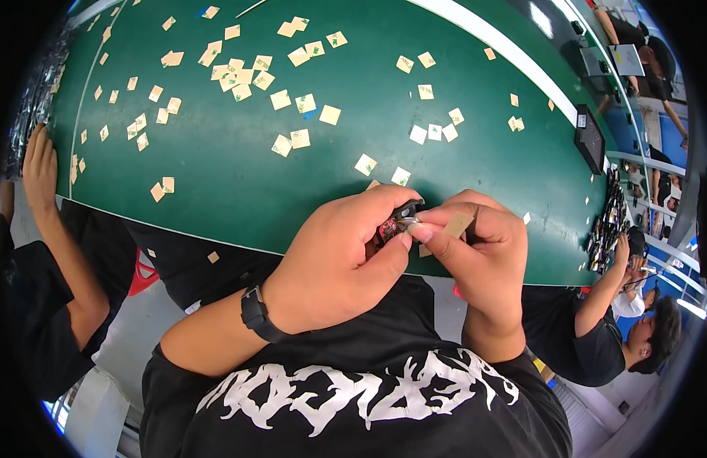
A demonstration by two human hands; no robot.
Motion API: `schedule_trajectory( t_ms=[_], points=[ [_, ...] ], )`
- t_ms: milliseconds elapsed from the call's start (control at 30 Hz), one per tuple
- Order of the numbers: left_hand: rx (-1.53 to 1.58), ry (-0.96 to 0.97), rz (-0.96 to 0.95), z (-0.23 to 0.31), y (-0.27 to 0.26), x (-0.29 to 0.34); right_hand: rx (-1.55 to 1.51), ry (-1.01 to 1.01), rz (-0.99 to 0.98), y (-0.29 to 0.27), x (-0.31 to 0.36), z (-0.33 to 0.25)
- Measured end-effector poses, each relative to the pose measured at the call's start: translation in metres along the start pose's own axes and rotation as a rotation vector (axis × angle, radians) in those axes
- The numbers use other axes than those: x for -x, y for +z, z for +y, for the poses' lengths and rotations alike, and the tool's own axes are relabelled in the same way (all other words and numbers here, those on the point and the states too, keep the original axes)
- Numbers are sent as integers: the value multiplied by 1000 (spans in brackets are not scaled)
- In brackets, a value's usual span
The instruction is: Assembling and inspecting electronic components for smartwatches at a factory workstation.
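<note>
In front of my chest, at the near edge of the green table (353, 168), my left hand (330, 248) is closed round a small black device (409, 208) with red parts showing inside. My right hand (483, 248) pinches a small silvery piece (407, 222) against the device; its exact kind is too small to tell. A tan paper square (458, 224) lies against the fingers of my right hand. Another tan square (424, 250) shows partly below the fingertips. Much of the device is hidden by my fingers.
Many tan paper squares (281, 99) lie scattered over the table. A flat black tray-like object (590, 139) lies at the right, near a pile of dark parts (609, 221). Another person's hand (40, 164) rests at the left edge; a co-worker (597, 336) sits at the right.
</note>
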State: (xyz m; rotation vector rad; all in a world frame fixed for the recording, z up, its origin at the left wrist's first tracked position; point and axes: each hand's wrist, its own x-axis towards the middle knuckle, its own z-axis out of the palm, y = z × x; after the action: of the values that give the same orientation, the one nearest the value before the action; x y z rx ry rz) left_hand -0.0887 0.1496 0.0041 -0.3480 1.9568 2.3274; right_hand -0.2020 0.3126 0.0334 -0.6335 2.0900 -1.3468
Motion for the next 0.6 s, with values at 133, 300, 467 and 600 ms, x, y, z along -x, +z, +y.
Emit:
schedule_trajectory(
  t_ms=[133, 300, 467, 600],
  points=[
    [-5, 86, 75, -2, 5, 1, -22, -73, -6, 4, 3, -2],
    [25, 111, 88, 0, 3, 1, 17, -154, 2, 7, 10, -1],
    [64, 71, 122, 0, 5, 4, 49, -196, -3, 12, 14, -3],
    [21, 135, 153, -1, 6, 5, 13, -174, 7, 16, 16, -8]
  ],
)
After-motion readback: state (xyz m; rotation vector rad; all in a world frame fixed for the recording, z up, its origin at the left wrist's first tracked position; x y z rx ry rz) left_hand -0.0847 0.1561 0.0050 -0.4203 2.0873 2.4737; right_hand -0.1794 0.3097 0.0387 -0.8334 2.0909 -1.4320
